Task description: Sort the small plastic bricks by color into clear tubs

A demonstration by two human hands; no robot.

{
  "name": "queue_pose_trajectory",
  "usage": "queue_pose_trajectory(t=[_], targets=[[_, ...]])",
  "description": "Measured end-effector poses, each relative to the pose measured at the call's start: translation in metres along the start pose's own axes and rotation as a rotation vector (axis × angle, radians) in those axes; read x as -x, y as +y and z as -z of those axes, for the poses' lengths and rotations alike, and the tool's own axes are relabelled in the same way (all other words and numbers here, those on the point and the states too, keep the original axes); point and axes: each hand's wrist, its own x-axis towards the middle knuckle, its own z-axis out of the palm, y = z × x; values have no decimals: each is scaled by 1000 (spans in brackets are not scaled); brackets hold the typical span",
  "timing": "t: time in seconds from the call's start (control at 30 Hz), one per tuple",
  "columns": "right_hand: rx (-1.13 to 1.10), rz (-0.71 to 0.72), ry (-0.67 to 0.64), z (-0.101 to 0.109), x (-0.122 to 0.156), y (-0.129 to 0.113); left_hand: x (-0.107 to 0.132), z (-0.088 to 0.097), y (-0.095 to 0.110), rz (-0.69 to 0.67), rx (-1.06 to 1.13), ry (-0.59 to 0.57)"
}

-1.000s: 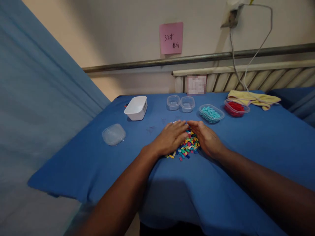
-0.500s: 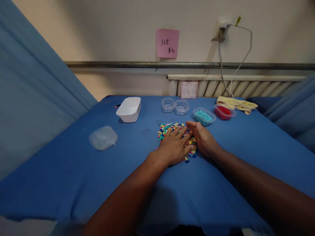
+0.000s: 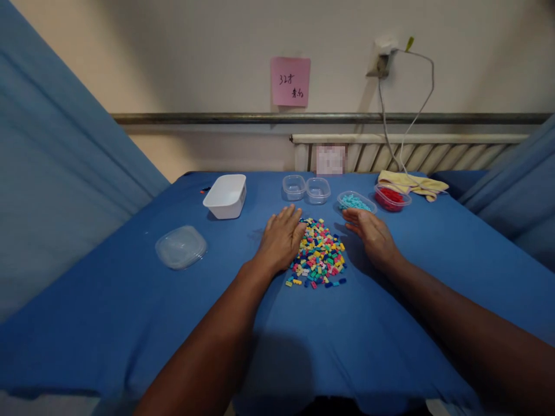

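Note:
A pile of small multicoloured toy bricks lies spread on the blue cloth, in yellow, pink, green, blue and white. My left hand is at the pile's left edge, fingers stretched forward, and covers some of the bricks there. It grips nothing. To the right of the pile, my right hand is held apart from the bricks with its fingers extended and nothing in it. Just behind that hand stands a clear tub of light-blue pieces, partly hidden by the fingertips.
A white bin stands at the back left, with clear lids nearer me. Two clear tubs are at the back middle. A tub of red pieces and a yellow cloth sit at the back right, under a white cable.
My left hand has moved left off the top of the pile, and my right hand has moved right away from it. More of the bricks show between them.

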Motion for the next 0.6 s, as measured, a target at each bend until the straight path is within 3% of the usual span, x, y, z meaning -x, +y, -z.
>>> queue_pose_trajectory(t=[0.1, 0.17, 0.3, 0.4, 0.5, 0.6], targets=[[118, 29, -18, 0, 0, 1, 3, -6, 2, -64, -80, -170], [182, 72, -25, 0, 1, 1, 5, -5, 2, -92, -113, -203], [321, 217, 16, 10, 0, -5, 5, 2, 0, -21, -142, -34], [437, 336, 139, 28, -7, -10, 5, 5, 3, 22, -92, 69], [523, 374, 275, 47, -18, -6, 7, 1, 11, -72, -62, -42], [579, 303, 324, 60, -29, 6, 9, -2, 14, -145, -35, -163]])
